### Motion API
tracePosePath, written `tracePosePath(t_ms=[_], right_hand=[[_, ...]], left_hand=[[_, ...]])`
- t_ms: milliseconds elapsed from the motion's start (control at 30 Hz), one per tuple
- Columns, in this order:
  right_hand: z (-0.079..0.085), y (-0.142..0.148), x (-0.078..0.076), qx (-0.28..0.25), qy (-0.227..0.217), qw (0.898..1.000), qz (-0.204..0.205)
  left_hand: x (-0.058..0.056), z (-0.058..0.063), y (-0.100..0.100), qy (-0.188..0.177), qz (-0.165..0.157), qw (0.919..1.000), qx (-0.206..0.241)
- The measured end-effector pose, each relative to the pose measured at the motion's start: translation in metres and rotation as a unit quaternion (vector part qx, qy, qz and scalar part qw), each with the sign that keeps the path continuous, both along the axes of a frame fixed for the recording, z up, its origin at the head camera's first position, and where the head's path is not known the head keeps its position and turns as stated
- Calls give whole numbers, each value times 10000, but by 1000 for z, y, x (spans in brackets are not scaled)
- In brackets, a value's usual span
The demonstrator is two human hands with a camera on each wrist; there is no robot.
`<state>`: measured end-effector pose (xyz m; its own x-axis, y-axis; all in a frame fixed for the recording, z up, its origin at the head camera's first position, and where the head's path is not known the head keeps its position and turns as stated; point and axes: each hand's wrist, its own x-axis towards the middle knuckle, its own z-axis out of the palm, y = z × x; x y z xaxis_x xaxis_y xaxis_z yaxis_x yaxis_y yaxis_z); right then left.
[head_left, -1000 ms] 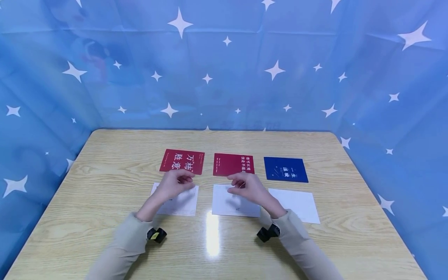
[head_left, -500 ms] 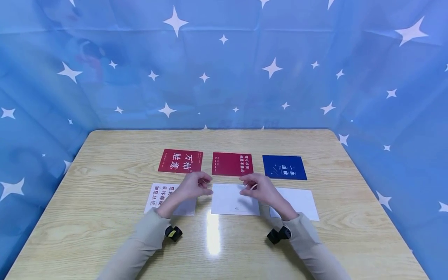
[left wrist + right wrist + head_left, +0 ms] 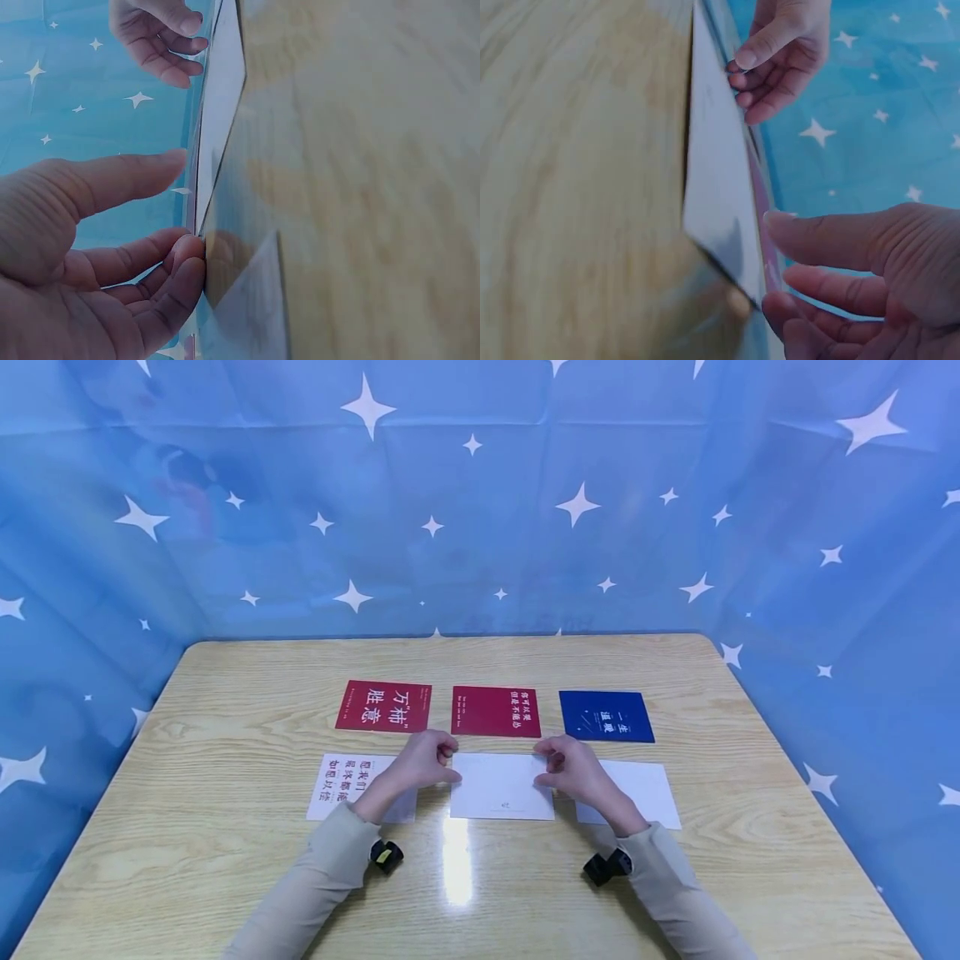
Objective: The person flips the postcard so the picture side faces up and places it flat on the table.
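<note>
A white card with a tiny mark near its lower edge lies flat on the table between my two hands. My left hand is at the card's left edge, near its upper corner. Its thumb stands apart from its curled fingers, whose tips are at or beside that edge. On the opposite side, my right hand has its fingertips by the right edge. Its thumb and fingers are likewise apart. I cannot tell whether either hand touches the card; neither pinches it.
Behind lie a red card, another red card and a blue card. A printed white card is partly under my left arm; a plain white card is beside my right. A starry blue curtain hangs behind the wooden table.
Both hands have moved rightward; the left has left the printed card's middle, and the right has gone from over the middle card to its right edge. The cards stay put; the view shifts slightly.
</note>
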<state>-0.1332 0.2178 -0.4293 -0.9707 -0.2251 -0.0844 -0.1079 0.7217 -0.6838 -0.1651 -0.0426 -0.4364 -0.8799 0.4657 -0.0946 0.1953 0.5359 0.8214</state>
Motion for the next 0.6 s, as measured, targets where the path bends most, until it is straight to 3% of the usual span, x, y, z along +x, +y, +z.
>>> tracePosePath(t_ms=[267,600], right_hand=[[-5,2,-1,325,90,9993,140],[2,0,-9,586,-217,9974,369]], left_hand=[[-1,2,5,57,9,9996,-261],[-2,-2,8,262,-46,9982,-529]])
